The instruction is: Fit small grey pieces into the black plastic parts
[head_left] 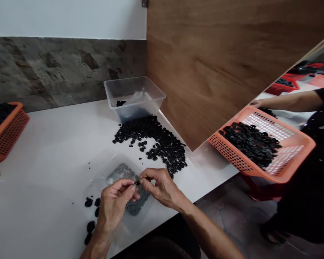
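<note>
My left hand (pixel 116 201) and my right hand (pixel 160 187) meet over a clear plastic box (pixel 118 158) on the white table. Both are closed in a pinch on one small black part (pixel 136 182), mostly covered by the fingertips. Many small grey pieces (pixel 136 207) lie inside the box beneath them; their exact kind is too small to make out. Beyond my right hand spreads a pile of small black oval parts (pixel 156 135). Several larger black pieces (pixel 90 226) rest on the table beside my left wrist.
A clear tub (pixel 135 102) stands behind the pile. A wooden partition (pixel 218 64) rises at the right. An orange basket (pixel 297 151) of black parts sits past it, near a person in dark clothes (pixel 318 162). Another orange basket (pixel 12 133) is at the left.
</note>
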{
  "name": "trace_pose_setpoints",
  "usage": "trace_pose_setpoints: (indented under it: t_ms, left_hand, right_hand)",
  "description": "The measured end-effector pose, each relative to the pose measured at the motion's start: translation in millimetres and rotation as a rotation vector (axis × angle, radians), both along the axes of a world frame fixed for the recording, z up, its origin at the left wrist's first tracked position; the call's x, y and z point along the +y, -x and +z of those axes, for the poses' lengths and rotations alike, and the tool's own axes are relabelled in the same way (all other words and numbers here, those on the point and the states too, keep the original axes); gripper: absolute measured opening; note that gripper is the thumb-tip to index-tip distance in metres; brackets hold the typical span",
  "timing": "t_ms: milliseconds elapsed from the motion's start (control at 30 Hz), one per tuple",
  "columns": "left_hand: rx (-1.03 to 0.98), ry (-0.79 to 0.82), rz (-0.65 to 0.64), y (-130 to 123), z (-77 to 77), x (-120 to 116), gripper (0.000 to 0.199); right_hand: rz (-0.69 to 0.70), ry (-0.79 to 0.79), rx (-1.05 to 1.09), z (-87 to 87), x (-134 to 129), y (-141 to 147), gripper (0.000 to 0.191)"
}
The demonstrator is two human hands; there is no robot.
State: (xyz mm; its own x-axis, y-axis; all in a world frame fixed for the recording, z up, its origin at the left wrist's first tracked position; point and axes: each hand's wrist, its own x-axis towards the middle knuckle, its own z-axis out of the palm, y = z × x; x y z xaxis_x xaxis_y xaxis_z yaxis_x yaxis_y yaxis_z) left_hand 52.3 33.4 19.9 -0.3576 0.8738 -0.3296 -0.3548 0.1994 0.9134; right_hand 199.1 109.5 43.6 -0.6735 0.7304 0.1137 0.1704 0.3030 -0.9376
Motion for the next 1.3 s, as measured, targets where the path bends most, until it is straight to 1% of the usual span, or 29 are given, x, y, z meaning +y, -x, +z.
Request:
trace_pose_setpoints:
  t_ms: [100, 233, 300, 400, 433, 500, 600, 700, 800, 867, 933, 1067, 1100, 1133, 1167, 1267, 1300]
  left_hand:
    - [-0.061, 0.012, 0.007, -1, 0.3, -4, 0.02]
    - [-0.132, 0.001, 0.076, -3, 2.6, -7, 0.02]
    - [-0.124, -0.008, 0.089, -2, 2.9, -9, 0.02]
    - [-0.087, -0.025, 0.07, 2, 2.4, -14, 0.018]
    - [-0.073, -0.026, 0.067, 4, 2.2, -15, 0.017]
    - [-0.029, -0.023, 0.073, 7, 2.2, -19, 0.016]
    - [0.1, -0.017, 0.093, 8, 4.7, -24, 0.012]
    - [0.247, 0.009, 0.143, 6, 11.2, -27, 0.009]
    - [0.325, 0.019, 0.16, 2, 18.6, -30, 0.009]
    - [0.342, 0.024, 0.116, 1, 21.2, -31, 0.008]
    - [0.359, 0.032, 0.03, 4, 21.3, -32, 0.004]
    - [0.394, 0.058, -0.196, 15, 16.0, -34, 0.007]
    - [0.387, 0.073, -0.225, 18, 14.2, -34, 0.008]
    - [0.375, 0.088, -0.223, 20, 12.5, -34, 0.008]
    - [0.362, 0.098, -0.19, 21, 10.7, -33, 0.007]
    - [0.312, 0.071, -0.029, 20, 5.3, -34, 0.006]
    - [0.288, 0.054, 0.001, 19, 3.2, -34, 0.007]
  right_hand:
    - [-0.047, 0.045, 0.117, -6.2, -10, 6, 0.018]
    - [-0.13, 0.098, 0.26, -16.5, -24, 15, 0.013]
    - [-0.135, 0.156, 0.311, -20.5, -29, 19, 0.012]
    - [-0.116, 0.312, 0.408, -24.6, -35, 23, 0.015]
    - [-0.128, 0.349, 0.42, -25.5, -36, 22, 0.017]
    - [-0.182, 0.365, 0.399, -26.3, -37, 20, 0.018]
    - [-0.242, 0.325, 0.336, -25.0, -39, 15, 0.017]
    - [-0.234, 0.282, 0.291, -21.3, -43, 12, 0.016]
    - [-0.203, 0.214, 0.251, -18.0, -45, 12, 0.017]
    - [-0.177, 0.158, 0.246, -16.2, -45, 12, 0.018]
    - [-0.12, 0.071, 0.239, -13.8, -44, 11, 0.022]
    - [0.082, -0.172, 0.126, -6.7, -39, 7, 0.032]
    - [0.119, -0.214, 0.089, -5.3, -38, 6, 0.033]
    - [0.145, -0.24, 0.057, -4.5, -37, 5, 0.032]
    - [0.157, -0.251, 0.035, -4.2, -37, 5, 0.031]
    - [0.145, -0.236, 0.033, -5.9, -37, 7, 0.026]
    - [0.13, -0.228, 0.051, -6.9, -38, 8, 0.024]
